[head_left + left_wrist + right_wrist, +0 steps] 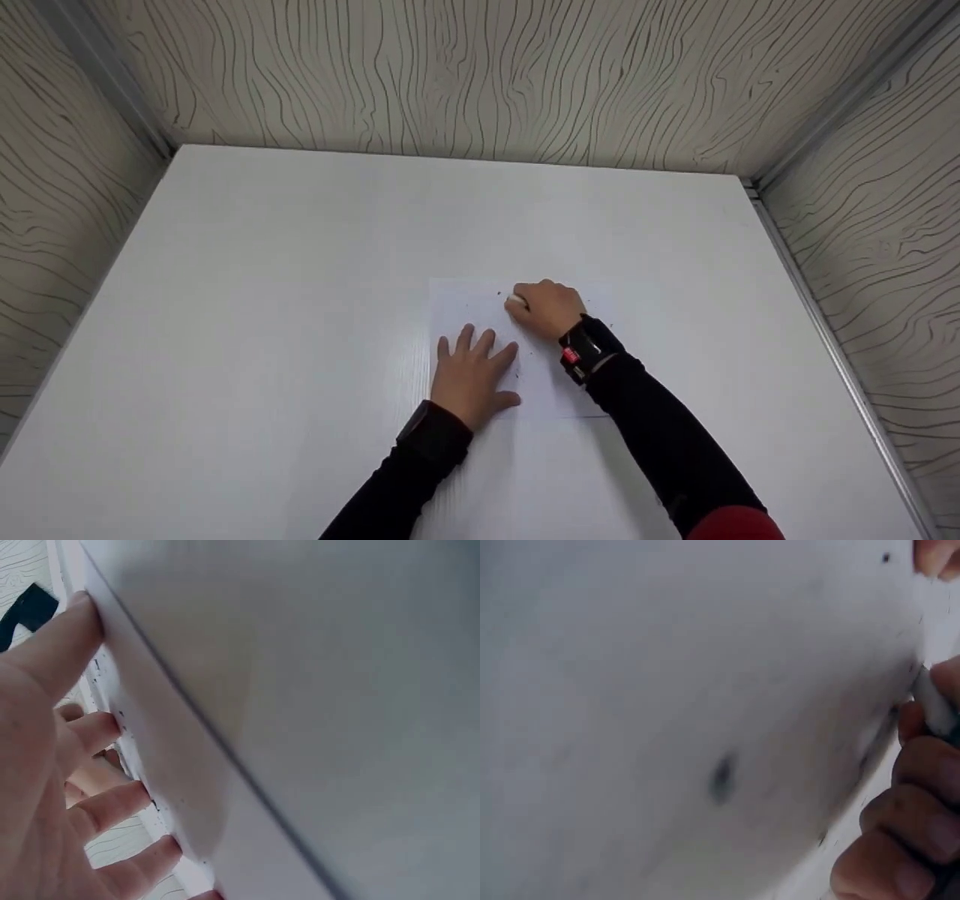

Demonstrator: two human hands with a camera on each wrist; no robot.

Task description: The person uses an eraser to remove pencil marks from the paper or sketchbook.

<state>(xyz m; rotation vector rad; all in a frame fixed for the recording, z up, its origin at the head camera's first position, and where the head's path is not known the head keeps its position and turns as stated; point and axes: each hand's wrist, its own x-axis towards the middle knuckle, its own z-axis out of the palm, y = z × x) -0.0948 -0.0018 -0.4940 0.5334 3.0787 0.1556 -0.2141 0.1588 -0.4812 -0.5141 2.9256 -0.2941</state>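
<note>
The left hand (474, 375) lies flat with fingers spread on a sheet of white paper (472, 304), which rests near the middle of the white table (247, 285). Just beyond it, the right hand (547, 307) curls its fingers around a small white eraser (517, 301), pressing it to the paper, where dark specks show nearby.

white table (262, 300), wood-grain walls (487, 75)
</note>
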